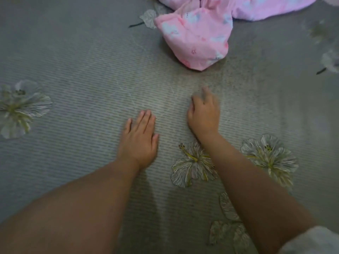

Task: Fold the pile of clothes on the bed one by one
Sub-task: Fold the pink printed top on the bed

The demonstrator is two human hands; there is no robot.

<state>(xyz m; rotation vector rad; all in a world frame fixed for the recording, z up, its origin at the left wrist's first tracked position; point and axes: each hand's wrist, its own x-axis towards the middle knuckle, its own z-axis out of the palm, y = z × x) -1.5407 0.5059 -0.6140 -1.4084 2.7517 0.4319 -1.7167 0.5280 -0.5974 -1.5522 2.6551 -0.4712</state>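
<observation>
A crumpled pink garment (198,33) with pale blue and white patches lies at the top of the view, running off the upper edge. My left hand (140,140) lies flat on the grey bedsheet (82,70), fingers straight and together. My right hand (203,114) is just to its right, blurred, fingers loosely curled against the sheet and holding nothing. Both hands are well short of the pink garment, with bare sheet between.
The sheet is grey with fine stripes and printed white flowers, one at the left (20,107) and two near my right forearm (192,164). A white sleeve (315,241) shows at the bottom right corner.
</observation>
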